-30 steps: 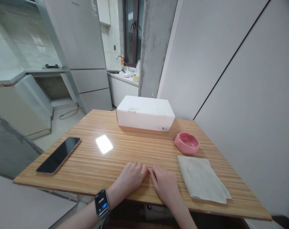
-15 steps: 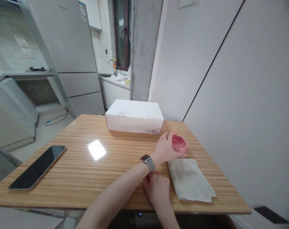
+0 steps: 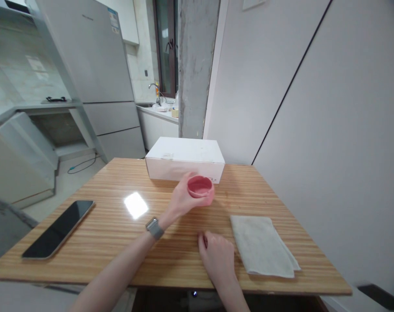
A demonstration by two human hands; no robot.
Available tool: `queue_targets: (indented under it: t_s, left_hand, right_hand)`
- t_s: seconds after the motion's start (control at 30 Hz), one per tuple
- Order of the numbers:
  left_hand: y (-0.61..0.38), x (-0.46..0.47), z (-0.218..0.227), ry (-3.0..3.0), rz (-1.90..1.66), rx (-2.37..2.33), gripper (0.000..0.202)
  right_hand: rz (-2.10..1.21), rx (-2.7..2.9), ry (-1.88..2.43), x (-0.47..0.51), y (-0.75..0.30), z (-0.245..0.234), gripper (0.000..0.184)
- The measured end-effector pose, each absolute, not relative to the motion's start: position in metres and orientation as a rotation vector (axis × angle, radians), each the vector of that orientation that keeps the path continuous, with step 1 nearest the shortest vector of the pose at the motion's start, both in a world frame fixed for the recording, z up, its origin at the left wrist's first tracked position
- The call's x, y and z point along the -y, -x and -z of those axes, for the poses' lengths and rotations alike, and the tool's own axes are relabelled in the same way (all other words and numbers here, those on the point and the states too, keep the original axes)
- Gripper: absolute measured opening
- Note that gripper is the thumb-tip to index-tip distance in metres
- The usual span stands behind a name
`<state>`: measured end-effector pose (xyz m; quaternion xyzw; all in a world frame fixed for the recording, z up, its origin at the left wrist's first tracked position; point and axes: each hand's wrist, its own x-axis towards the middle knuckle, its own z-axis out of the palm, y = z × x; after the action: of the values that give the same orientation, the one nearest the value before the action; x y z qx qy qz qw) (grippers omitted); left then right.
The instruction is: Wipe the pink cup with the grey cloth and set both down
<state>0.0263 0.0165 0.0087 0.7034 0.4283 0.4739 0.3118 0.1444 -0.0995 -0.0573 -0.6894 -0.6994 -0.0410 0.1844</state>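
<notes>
My left hand [image 3: 182,200], with a watch on its wrist, grips a pink ashtray [image 3: 201,189] and holds it above the wooden table [image 3: 118,242], just in front of a white box [image 3: 185,158]. On the table near the front edge rests my right hand [image 3: 219,256], palm down with the fingers loosely curled and nothing in them. A folded beige cloth [image 3: 262,246] lies just to the right of that hand.
A black phone [image 3: 59,229] lies face up at the table's left side. A white wall runs along the table's right edge. Behind the table are a concrete pillar, a fridge and a kitchen counter with a sink.
My left hand reached across to the pink ashtray beside the cloth, took hold of it and carried it left and up in front of the white box. My right hand stayed down.
</notes>
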Motion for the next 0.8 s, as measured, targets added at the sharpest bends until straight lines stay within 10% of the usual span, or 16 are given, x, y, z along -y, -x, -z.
queue_targets:
  t_s: [0.53, 0.8]
  left_hand:
    - [0.129, -0.055, 0.043, -1.705, -1.43, -1.845, 0.086]
    - [0.106, -0.03, 0.025, -1.939, -1.511, -1.917, 0.089]
  right_hand:
    - [0.713, 1.663, 2.144, 0.142, -0.204, 0.049, 0.03]
    - [0.434, 1.717, 2.062, 0.143, -0.226, 0.05, 0.027]
